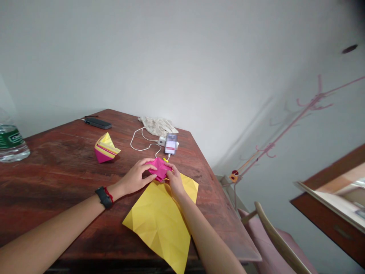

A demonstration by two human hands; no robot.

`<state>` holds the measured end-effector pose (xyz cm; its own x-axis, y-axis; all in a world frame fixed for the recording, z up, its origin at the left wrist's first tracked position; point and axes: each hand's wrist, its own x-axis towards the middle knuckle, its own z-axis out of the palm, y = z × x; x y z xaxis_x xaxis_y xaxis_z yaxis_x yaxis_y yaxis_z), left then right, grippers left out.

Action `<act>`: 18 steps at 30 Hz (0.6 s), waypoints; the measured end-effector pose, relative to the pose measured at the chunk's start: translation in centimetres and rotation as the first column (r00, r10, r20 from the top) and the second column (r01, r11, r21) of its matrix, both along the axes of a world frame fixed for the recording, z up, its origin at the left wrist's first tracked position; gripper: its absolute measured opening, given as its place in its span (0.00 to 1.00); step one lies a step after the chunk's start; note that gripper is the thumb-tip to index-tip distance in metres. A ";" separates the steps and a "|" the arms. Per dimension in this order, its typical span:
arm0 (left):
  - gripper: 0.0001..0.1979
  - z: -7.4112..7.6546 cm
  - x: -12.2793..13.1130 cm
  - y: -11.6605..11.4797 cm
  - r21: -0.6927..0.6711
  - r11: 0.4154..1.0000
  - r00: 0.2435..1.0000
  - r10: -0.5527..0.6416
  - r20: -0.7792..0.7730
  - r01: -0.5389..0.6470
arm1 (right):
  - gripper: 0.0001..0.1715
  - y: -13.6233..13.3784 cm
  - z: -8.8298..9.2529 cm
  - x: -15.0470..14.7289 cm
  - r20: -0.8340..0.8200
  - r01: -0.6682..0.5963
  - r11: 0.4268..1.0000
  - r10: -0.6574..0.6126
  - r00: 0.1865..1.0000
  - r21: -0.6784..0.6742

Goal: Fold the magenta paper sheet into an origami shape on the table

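A small folded pink paper piece (159, 168) lies on the wooden table (57, 160), and both my hands are on it. My left hand (137, 177) presses its left side with curled fingers. My right hand (174, 180) pinches its right edge. Under my right wrist lies a large creased yellow paper sheet (159, 217), reaching toward the table's near edge. A black band sits on my left wrist.
A folded yellow and pink paper shape (105, 149) stands to the left. Behind the hands are a phone (171, 144) on a white cable, a cloth (158, 125) and a dark flat device (97, 122). A water bottle (10, 142) stands far left. A chair (273, 236) is at the right.
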<state>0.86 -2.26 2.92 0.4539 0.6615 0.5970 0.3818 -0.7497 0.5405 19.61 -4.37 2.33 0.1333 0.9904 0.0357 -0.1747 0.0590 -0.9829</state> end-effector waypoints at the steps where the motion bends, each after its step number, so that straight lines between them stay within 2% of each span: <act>1: 0.11 0.0 0.0 0.0 0.001 1.000 1.000 0.002 0.002 -0.002 | 0.19 0.0 0.0 0.1 0.016 0.005 1.000 -0.006 1.000 0.012; 4: 0.12 0.1 0.1 -0.1 -0.002 1.000 1.000 0.003 0.013 -0.003 | 0.16 -0.1 -0.1 0.2 0.030 -0.016 0.998 0.014 0.999 0.053; 9: 0.13 0.3 0.0 -0.1 -0.058 0.998 0.997 0.016 0.075 -0.011 | 0.21 -0.1 -0.2 0.4 0.009 -0.050 0.995 0.049 0.999 0.090; 13: 0.12 0.4 0.1 -0.1 -0.100 0.995 0.989 0.016 0.146 -0.001 | 0.20 0.0 -0.3 0.5 0.038 -0.062 0.993 0.058 0.998 0.097; 18: 0.13 0.2 0.3 0.1 -0.210 0.977 0.976 0.004 0.219 0.043 | 0.20 -0.1 -0.4 0.4 0.083 -0.076 0.991 0.067 0.994 0.111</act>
